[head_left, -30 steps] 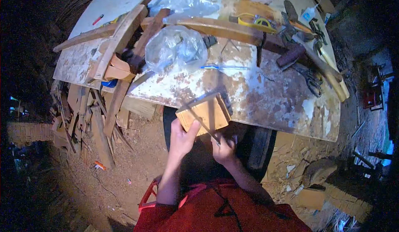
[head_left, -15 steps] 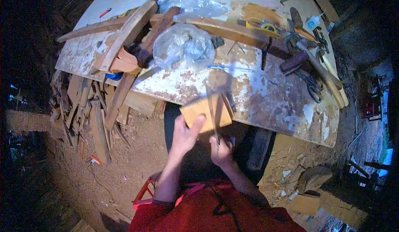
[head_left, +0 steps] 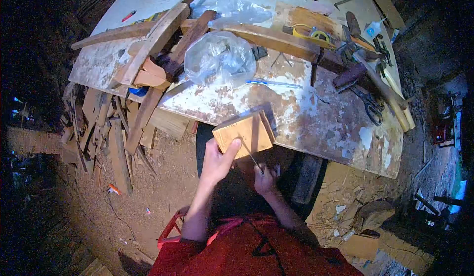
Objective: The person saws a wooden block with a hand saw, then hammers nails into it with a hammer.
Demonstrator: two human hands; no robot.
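Two hands at work over a wooden block (head_left: 244,132), at the near edge of the surface (head_left: 316,123) and partly overhanging it. Left hand (head_left: 217,163) clamped on the block's near left corner, thumb on top, fingers wrapped under. Right hand (head_left: 265,178) pinched shut round a thin rod (head_left: 249,155), tip resting against the block's top face. Block likely light and stiff, with dry, unslippery faces; best held by the edges or corners, clear of the rod. Rod slender, probably easy to bend or slip; best gripped low, close to the tip. Beyond, well apart: plastic bag (head_left: 219,58), blue pen (head_left: 273,83), scissors (head_left: 369,105), wood offcuts (head_left: 153,43). Scrap pile (head_left: 106,132) on the floor at left.
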